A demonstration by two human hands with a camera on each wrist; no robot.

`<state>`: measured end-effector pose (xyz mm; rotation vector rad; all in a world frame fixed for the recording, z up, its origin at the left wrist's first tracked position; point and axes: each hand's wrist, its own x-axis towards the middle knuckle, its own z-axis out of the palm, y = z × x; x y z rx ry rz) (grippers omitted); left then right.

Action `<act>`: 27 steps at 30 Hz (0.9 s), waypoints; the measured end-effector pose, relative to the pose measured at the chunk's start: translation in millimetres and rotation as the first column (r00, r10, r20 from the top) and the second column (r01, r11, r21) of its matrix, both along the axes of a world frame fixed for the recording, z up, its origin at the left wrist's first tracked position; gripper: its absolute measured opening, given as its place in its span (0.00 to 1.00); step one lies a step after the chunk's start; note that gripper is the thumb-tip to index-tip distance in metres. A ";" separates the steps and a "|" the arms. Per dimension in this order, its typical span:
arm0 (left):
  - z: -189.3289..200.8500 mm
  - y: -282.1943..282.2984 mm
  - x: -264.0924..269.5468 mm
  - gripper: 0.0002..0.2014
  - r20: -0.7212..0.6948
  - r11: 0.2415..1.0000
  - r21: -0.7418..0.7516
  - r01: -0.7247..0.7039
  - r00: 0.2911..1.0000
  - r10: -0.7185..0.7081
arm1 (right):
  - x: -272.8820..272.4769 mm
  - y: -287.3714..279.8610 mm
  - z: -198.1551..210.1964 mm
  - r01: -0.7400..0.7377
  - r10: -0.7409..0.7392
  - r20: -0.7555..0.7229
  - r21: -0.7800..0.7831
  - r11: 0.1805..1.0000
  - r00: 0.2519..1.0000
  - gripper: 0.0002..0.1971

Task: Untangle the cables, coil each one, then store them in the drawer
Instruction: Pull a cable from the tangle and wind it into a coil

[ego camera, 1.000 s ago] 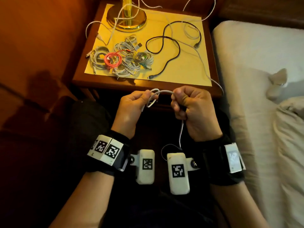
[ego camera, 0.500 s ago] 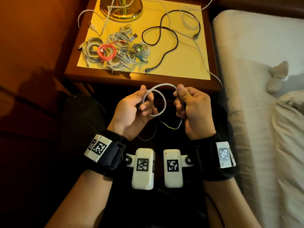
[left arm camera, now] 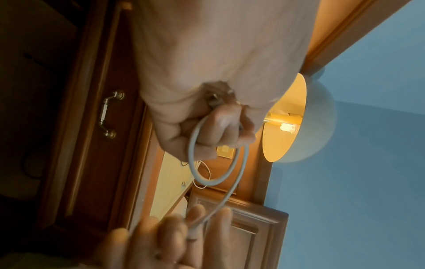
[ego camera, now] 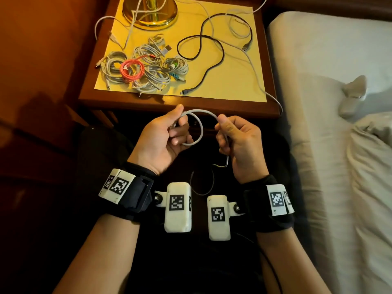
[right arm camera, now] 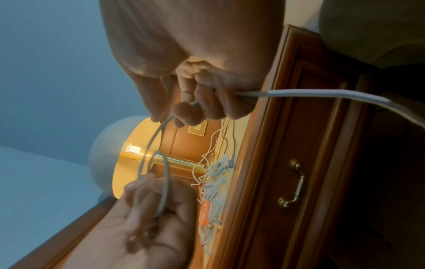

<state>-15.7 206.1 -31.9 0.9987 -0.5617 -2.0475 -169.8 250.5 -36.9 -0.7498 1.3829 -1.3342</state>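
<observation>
A white cable point(ego camera: 201, 128) forms one small loop between my hands, in front of the nightstand. My left hand point(ego camera: 167, 134) holds the loop with thumb on top and fingers curled through it; the loop point(left arm camera: 195, 163) hangs from its fingers in the left wrist view. My right hand point(ego camera: 235, 134) pinches the cable's run, and the slack point(right arm camera: 322, 94) leaves its fist and trails down into my lap. Several coiled white cables and a red coil point(ego camera: 131, 70) lie piled on the nightstand. A loose black cable point(ego camera: 212, 52) and a loose white one point(ego camera: 252, 66) lie beside them. The drawer front point(right arm camera: 296, 183) is closed.
A brass lamp base point(ego camera: 149, 11) stands at the back of the nightstand point(ego camera: 174, 102), on a yellow mat. A bed with white sheets point(ego camera: 328, 102) lies to the right. An orange-brown wall or chair side fills the left.
The cable went from a short arc between two fists to a full loop held in my left hand. My right hand has slid along the cable and turned palm inward.
</observation>
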 end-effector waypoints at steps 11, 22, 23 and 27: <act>1.1 0.1 14.4 0.23 -0.052 0.973 0.082 -0.217 0.974 0.221 | -17.3 2.6 -16.8 0.047 -0.045 -0.078 0.030 0.998 0.996 0.07; 2.3 -0.5 10.0 0.16 -0.113 0.864 -0.016 -0.503 0.860 0.498 | -11.4 4.2 -16.4 0.023 0.023 -0.292 0.155 0.988 0.956 0.07; 2.0 0.1 7.2 0.16 -0.077 0.857 -0.052 -0.513 0.857 0.509 | -9.0 4.1 -14.8 -0.018 0.078 -0.342 0.173 0.985 0.937 0.07; -3.4 -0.9 2.4 0.17 0.086 0.860 -0.177 -0.478 0.863 0.498 | 1.6 3.4 -9.4 -0.197 0.289 -0.440 0.241 0.950 0.850 0.09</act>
